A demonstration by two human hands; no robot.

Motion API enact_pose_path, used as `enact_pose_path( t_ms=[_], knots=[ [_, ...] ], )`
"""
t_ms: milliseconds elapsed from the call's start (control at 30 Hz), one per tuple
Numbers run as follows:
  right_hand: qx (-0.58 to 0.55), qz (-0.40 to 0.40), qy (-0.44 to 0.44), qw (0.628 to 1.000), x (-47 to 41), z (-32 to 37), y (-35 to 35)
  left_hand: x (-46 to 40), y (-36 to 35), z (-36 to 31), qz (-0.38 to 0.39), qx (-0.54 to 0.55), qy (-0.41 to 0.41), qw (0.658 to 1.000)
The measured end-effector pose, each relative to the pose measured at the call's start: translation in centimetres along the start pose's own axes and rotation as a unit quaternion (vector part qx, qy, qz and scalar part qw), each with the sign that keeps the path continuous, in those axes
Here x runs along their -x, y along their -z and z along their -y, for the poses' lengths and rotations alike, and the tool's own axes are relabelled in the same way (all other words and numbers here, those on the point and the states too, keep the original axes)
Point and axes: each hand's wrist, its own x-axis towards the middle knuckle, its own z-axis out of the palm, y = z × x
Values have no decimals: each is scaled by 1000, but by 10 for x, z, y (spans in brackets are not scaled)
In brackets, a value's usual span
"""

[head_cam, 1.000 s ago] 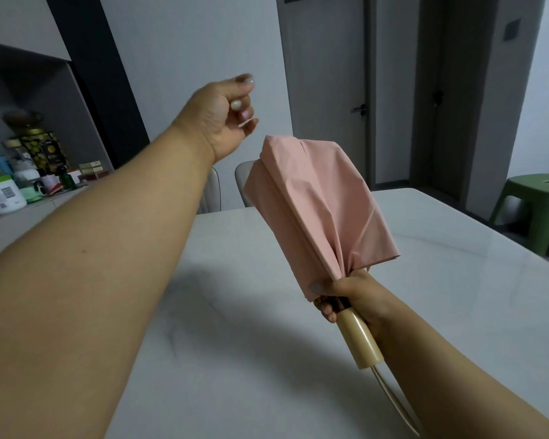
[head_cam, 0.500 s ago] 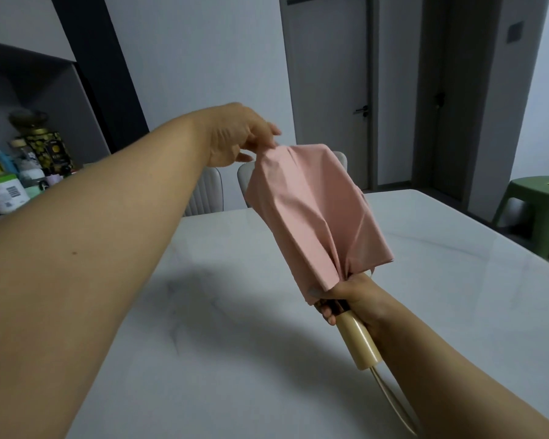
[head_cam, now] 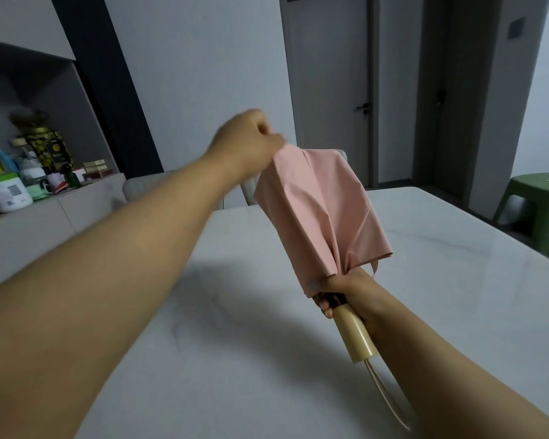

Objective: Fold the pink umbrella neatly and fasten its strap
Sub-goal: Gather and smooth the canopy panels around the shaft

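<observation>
Pinching the top corner of the pink umbrella (head_cam: 322, 213), the fingers (head_cam: 274, 141) of the left hand (head_cam: 246, 141) are bunched tight on a fold of canopy, though motion blur hides just how many of them have cloth. Down below, the right hand (head_cam: 341, 288) is wrapped round the neck of the umbrella, fingers curled over the gathered fabric where it meets the cream handle (head_cam: 355, 334), with the wrist cord (head_cam: 382, 396) trailing off beneath. So the umbrella is up in the air, held between both hands above the white table (head_cam: 441, 296), tilted away from the person, not resting on anything.

Now the risks, as I judge them. That canopy is loose and baggy, panels puffed out unevenly; if the left hand tugs one fold too hard, the other pleats could bunch or twist and the wrap would come out lumpy. If the lower grip slackens, the gathered cloth could slip out and the folds fall open. The fastening strap cannot be made out for certain; a small tab of fabric hangs at the lower right edge, but whether that is it, I cannot tell. Bury it under a pleat and fastening gets awkward.

Any writing? On the sideboard (head_cam: 45, 213) at far left, a white tub with a green lid (head_cam: 5, 193) carries a label with a barcode-like block, too small to read. The dark patterned tin (head_cam: 48, 147) behind shows no legible brand.
</observation>
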Motion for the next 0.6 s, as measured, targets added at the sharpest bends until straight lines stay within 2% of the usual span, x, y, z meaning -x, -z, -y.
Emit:
enact_pose_path(
  t_ms=[67,200,333,467,533,600],
  knots=[
    [-8,-10,3,1000,-1,0,0,35,-15,-7,14,-28,-50,998],
    [-34,-16,15,999,-2,0,0,90,-48,2,56,-50,-73,995],
    [-40,-21,19,999,-3,0,1,97,-63,21,46,107,-25,993],
    [-88,-31,7,996,-5,-1,2,93,-58,39,41,280,53,958],
    [-102,-38,8,994,-6,-1,4,98,-59,43,34,311,77,947],
    [-93,-46,6,995,-7,-1,5,105,-64,45,11,292,80,953]
  ],
)
